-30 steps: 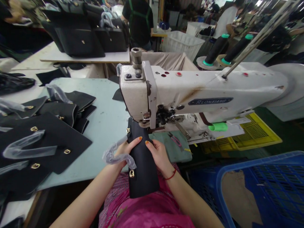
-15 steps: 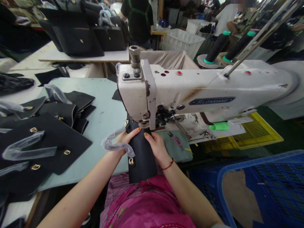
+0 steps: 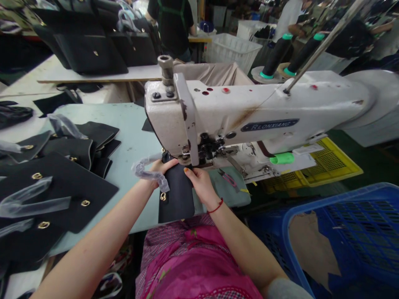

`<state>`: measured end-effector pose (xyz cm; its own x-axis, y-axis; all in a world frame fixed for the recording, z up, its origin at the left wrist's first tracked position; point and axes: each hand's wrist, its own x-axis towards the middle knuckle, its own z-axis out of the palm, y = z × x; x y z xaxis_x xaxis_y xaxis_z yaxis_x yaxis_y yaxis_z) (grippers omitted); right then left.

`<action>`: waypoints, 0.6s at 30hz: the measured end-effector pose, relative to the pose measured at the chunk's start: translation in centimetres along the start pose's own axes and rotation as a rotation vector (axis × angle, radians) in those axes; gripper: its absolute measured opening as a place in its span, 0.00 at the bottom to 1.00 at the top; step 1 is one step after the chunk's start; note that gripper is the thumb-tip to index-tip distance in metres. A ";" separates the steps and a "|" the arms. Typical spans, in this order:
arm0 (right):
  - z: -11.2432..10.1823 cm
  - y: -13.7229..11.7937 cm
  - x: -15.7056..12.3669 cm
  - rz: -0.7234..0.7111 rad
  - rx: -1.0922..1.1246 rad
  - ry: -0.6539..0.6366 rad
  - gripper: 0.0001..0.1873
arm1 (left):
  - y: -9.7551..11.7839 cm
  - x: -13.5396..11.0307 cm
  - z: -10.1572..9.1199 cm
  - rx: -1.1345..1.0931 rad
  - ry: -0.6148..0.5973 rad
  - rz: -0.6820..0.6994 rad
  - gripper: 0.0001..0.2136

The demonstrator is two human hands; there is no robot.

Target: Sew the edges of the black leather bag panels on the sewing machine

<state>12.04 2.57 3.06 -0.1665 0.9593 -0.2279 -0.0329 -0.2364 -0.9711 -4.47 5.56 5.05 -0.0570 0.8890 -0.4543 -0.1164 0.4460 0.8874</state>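
Observation:
A black bag panel [image 3: 177,197] lies under the head of a white sewing machine [image 3: 230,106]. My left hand [image 3: 158,171] grips its left side, thumb on top near the needle area and fingers partly hidden. A plastic-wrapped handle [image 3: 152,174] with gold rings is fixed to the panel and passes over that hand. On the right edge my right hand [image 3: 200,182] holds the panel, thumb on top and the other fingers mostly out of sight. The needle and presser foot are hidden behind the machine head.
Black panels with wrapped handles [image 3: 62,182] are piled on the left of the pale green table [image 3: 134,141]. Pink-handled thread snips [image 3: 229,178] lie right of my right hand. A blue basket [image 3: 291,220] stands at lower right. Finished-looking black bags [image 3: 90,50] sit behind; other people work beyond.
The panel has moved forward under the machine head, away from my body, with both hands still on it. The whole view has shifted slightly.

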 end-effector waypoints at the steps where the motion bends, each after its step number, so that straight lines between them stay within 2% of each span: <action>1: 0.0 -0.1 -0.1 -0.002 -0.010 -0.001 0.24 | 0.0 0.1 -0.2 0.004 -0.025 -0.004 0.25; 4: -0.4 -0.6 -0.1 -0.008 -0.063 -0.008 0.24 | 0.1 0.1 -0.6 -0.007 -0.099 -0.001 0.26; 11: -1.1 -0.8 0.2 -0.085 -0.202 0.053 0.23 | 0.7 -1.1 -0.5 -0.050 -0.128 -0.041 0.25; 18: -0.6 -1.2 0.1 0.013 -0.060 0.003 0.21 | 1.5 0.0 -0.9 -0.027 -0.198 -0.091 0.27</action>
<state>12.70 3.08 4.19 -0.1641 0.9566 -0.2409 0.0284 -0.2395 -0.9705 -5.54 6.16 6.28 0.1504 0.8493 -0.5060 -0.1386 0.5249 0.8398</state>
